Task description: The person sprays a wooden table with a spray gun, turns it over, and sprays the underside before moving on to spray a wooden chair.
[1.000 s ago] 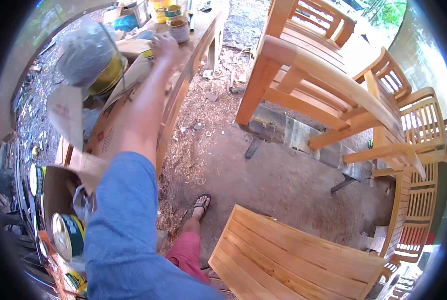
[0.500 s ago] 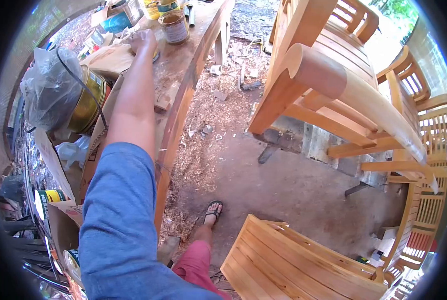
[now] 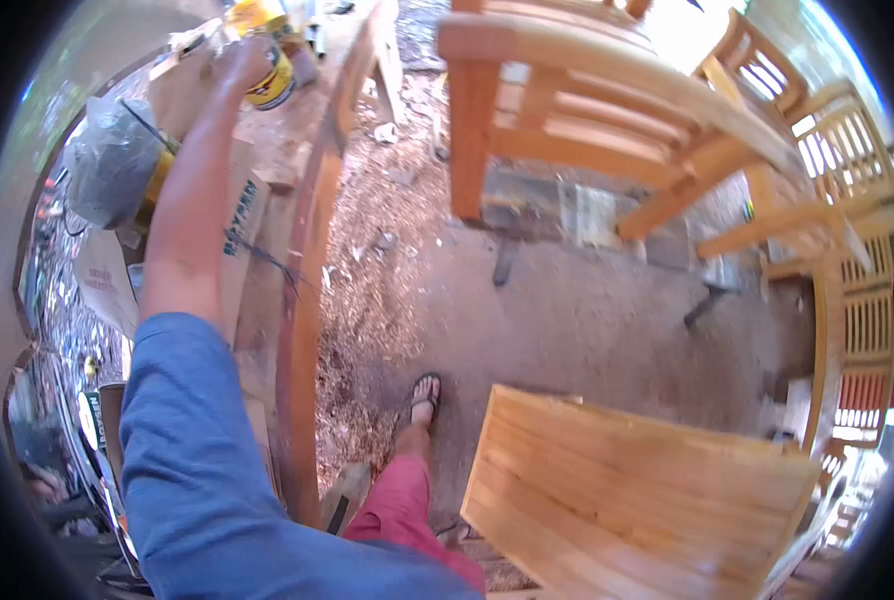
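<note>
My left hand [image 3: 243,62] reaches over the wooden workbench [image 3: 279,150] at the upper left, its fingers smeared by motion. It is closed on a yellow can [image 3: 272,84] with a dark label, which sits tilted at the right side of the hand. Behind that can is a brownish jar [image 3: 305,68], partly covered. Another yellow container [image 3: 255,14] stands farther back on the bench. My right hand is outside the picture.
A cardboard box [image 3: 242,235] with printed letters lies under my forearm. To the left is a can in a plastic bag [image 3: 112,165]. A wooden chair [image 3: 587,110] stands at upper right, a slatted wooden panel [image 3: 637,490] lower right. Wood shavings [image 3: 367,330] cover the ground.
My view has shifted, and my left hand has moved farther up and left. A yellow can with a dark label now shows beside the hand, in front of the brownish jar.
</note>
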Demonstrator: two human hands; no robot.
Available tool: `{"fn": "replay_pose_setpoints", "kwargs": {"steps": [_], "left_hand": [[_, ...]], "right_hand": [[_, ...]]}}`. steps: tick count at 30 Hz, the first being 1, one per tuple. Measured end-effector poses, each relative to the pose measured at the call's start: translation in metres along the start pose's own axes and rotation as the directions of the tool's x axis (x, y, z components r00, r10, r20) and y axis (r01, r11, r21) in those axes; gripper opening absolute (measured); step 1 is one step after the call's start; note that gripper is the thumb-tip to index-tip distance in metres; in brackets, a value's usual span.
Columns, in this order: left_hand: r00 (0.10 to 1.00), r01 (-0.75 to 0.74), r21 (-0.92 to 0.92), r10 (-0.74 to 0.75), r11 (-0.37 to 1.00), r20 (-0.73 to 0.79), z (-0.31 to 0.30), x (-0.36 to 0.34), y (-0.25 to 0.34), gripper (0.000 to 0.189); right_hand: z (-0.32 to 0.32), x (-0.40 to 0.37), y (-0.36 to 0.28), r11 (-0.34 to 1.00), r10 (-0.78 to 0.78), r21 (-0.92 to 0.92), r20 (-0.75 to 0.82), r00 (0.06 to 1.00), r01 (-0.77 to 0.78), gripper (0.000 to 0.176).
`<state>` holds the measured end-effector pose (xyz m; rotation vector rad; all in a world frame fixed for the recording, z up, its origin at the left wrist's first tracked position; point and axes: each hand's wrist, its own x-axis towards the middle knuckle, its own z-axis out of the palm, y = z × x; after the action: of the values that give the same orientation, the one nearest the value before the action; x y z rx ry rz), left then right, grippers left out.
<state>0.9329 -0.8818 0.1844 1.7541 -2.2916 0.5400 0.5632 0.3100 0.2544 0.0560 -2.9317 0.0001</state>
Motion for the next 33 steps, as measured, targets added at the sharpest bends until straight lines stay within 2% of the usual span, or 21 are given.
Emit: {"fn": "replay_pose_setpoints", "kwargs": {"steps": [4,5,6,9,10,11,13,15,16,17,18,20,22,24,25,27,28,30,31,32,33], "left_hand": [[0.961,-0.237,-0.068,0.244,0.969,0.128,-0.008,-0.071,0.049,0.028],[0.940,-0.300,-0.092,0.311,0.950,0.143,-0.007,-0.099,0.065,0.029],[0.928,-0.343,-0.096,0.353,0.935,0.124,-0.010,-0.142,0.079,0.028],[0.893,-0.447,-0.053,0.449,0.893,0.027,-0.011,-0.309,0.148,0.026],[0.926,-0.355,-0.251,0.376,0.901,0.040,-0.051,-0.390,0.173,0.020],[0.835,-0.529,-0.275,0.435,0.802,-0.338,0.016,-0.440,0.179,0.015],[0.845,-0.528,-0.202,0.535,0.825,-0.022,0.034,-0.565,0.205,0.011],[0.805,-0.525,-0.372,0.589,0.765,0.075,0.066,-0.681,0.212,0.007],[0.768,-0.516,-0.425,0.622,0.743,0.155,0.082,-0.732,0.212,0.006],[0.714,-0.556,-0.475,0.685,0.682,0.148,0.107,-0.779,0.207,0.006],[0.673,-0.567,-0.460,0.706,0.684,0.220,0.129,-0.824,0.203,0.008],[0.603,-0.560,-0.441,0.710,0.702,0.363,0.163,-0.874,0.206,0.011],[0.499,-0.519,-0.451,0.686,0.726,0.530,0.201,-0.930,0.208,0.013],[0.475,-0.547,-0.432,0.691,0.717,0.546,0.262,-0.972,0.217,0.014],[0.468,-0.555,-0.416,0.684,0.721,0.560,0.290,-0.990,0.222,0.015],[0.451,-0.557,-0.442,0.703,0.703,0.550,0.320,-1.003,0.233,0.014],[0.433,-0.554,-0.453,0.706,0.699,0.560,0.332,-1.009,0.239,0.014],[0.413,-0.554,-0.469,0.716,0.688,0.563,0.348,-1.018,0.251,0.014],[0.418,-0.561,-0.499,0.746,0.660,0.518,0.349,-1.023,0.252,0.014],[0.427,-0.570,-0.521,0.771,0.635,0.472,0.350,-1.025,0.252,0.014],[0.443,-0.579,-0.537,0.790,0.614,0.424,0.354,-1.025,0.253,0.014]], "right_hand": [[0.001,0.022,0.127,0.988,-0.107,0.112,-0.019,0.994,0.109,0.033],[-0.008,0.024,0.119,0.991,-0.119,-0.066,0.018,0.993,0.120,0.034],[-0.020,0.022,0.090,0.961,-0.131,-0.240,0.054,0.990,0.140,0.035],[0.004,0.048,0.123,0.977,-0.208,-0.050,-0.064,0.976,0.205,0.035],[0.007,0.055,0.124,0.978,-0.208,-0.045,-0.050,0.977,0.206,0.035],[0.005,0.058,0.121,0.979,-0.200,-0.041,-0.034,0.979,0.199,0.035],[0.002,0.059,0.117,0.985,-0.173,-0.004,-0.018,0.985,0.173,0.035],[0.000,0.062,0.114,0.988,-0.145,0.058,-0.012,0.989,0.146,0.035],[0.001,0.075,0.140,0.979,-0.202,0.000,-0.027,0.979,0.203,0.038],[-0.004,0.074,0.152,0.973,-0.226,-0.053,-0.019,0.974,0.225,0.036],[-0.010,0.077,0.154,0.963,-0.252,-0.105,-0.014,0.968,0.249,0.036],[-0.026,0.080,0.155,0.953,-0.249,-0.183,-0.010,0.968,0.243,0.036],[-0.056,0.065,0.132,0.974,-0.085,-0.211,-0.015,0.996,0.080,0.035],[-0.077,0.050,0.095,0.957,0.179,-0.226,-0.031,0.983,-0.181,0.035],[-0.077,0.042,0.071,0.940,0.248,-0.230,-0.048,0.968,-0.252,0.035],[-0.063,0.020,0.026,0.983,0.038,-0.174,-0.102,0.994,-0.055,0.032],[-0.052,0.007,-0.001,0.982,0.108,-0.131,-0.189,0.976,-0.134,0.034],[-0.064,0.006,0.007,0.914,-0.104,-0.400,-0.061,0.993,0.071,0.036],[-0.069,0.003,0.009,0.842,-0.193,-0.509,0.020,0.981,0.176,0.037],[-0.067,0.006,0.011,0.984,0.060,-0.159,-0.147,0.987,-0.084,0.036],[-0.075,0.013,0.020,0.950,-0.069,-0.310,-0.055,0.996,0.049,0.037]]}}
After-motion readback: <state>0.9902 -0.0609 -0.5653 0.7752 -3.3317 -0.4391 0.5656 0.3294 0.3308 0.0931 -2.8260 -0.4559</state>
